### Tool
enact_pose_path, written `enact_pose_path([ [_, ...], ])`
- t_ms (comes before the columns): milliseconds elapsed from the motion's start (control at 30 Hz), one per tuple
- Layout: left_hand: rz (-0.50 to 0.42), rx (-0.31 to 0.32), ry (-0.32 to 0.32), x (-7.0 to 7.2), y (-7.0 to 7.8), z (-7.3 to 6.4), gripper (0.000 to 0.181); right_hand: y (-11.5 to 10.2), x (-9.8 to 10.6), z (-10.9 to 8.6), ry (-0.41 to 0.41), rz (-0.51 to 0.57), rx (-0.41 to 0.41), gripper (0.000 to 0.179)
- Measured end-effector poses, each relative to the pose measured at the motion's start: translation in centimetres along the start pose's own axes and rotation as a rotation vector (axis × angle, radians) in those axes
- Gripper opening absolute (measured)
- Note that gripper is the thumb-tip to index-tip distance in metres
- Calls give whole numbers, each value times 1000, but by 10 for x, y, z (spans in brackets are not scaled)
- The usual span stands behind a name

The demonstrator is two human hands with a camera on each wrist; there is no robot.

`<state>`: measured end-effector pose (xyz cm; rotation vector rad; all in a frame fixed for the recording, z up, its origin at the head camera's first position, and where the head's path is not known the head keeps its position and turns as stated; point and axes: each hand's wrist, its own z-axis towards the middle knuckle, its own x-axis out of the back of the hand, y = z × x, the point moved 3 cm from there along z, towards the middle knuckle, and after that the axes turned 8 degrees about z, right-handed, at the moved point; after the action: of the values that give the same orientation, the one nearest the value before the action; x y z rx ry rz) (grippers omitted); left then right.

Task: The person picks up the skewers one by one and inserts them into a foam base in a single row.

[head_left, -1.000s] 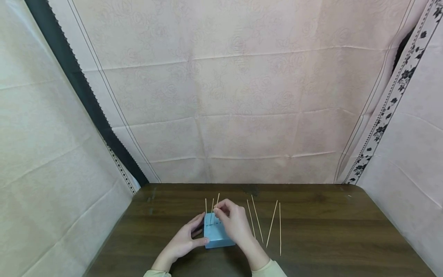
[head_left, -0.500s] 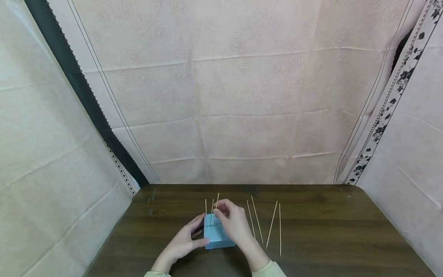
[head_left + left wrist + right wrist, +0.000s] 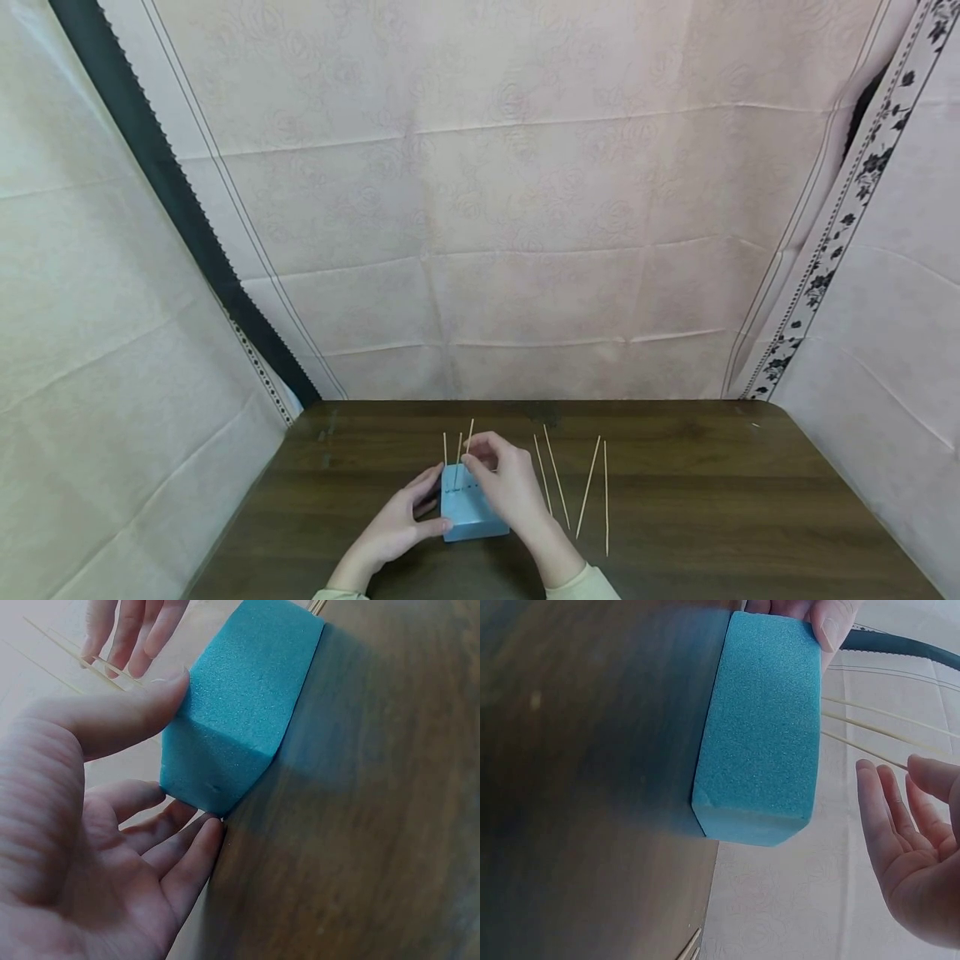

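A light-blue foam block (image 3: pixel 472 510) sits on the table, with thin bamboo skewers standing in a row of small holes along its far edge. My left hand (image 3: pixel 401 518) holds the block at its left end, thumb on the near side and fingers behind, as the left wrist view also shows. Between thumb and fingertips, my right hand (image 3: pixel 512 483) pinches the rightmost upright bamboo skewer (image 3: pixel 470 437), which leans slightly right. Two more skewers, a left one (image 3: pixel 445 450) and a middle one (image 3: pixel 459 448), stand beside it. In the right wrist view, the pinched skewer (image 3: pixel 862 748) meets the block's top edge.
Several loose skewers (image 3: pixel 557 477) lie on the dark wooden table (image 3: pixel 712 517) just right of my right hand, pointing away from me. Pale cloth (image 3: pixel 525 208) hangs behind the table's far edge and on both sides.
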<state>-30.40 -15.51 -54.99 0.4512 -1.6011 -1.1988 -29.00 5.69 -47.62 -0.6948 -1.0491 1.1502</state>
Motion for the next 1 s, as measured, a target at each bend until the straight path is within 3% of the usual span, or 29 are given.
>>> enact_pose_path([
  [1000,17,-11,-1,1,2,-1,92,0,3,0,-22,6,-4,18],
])
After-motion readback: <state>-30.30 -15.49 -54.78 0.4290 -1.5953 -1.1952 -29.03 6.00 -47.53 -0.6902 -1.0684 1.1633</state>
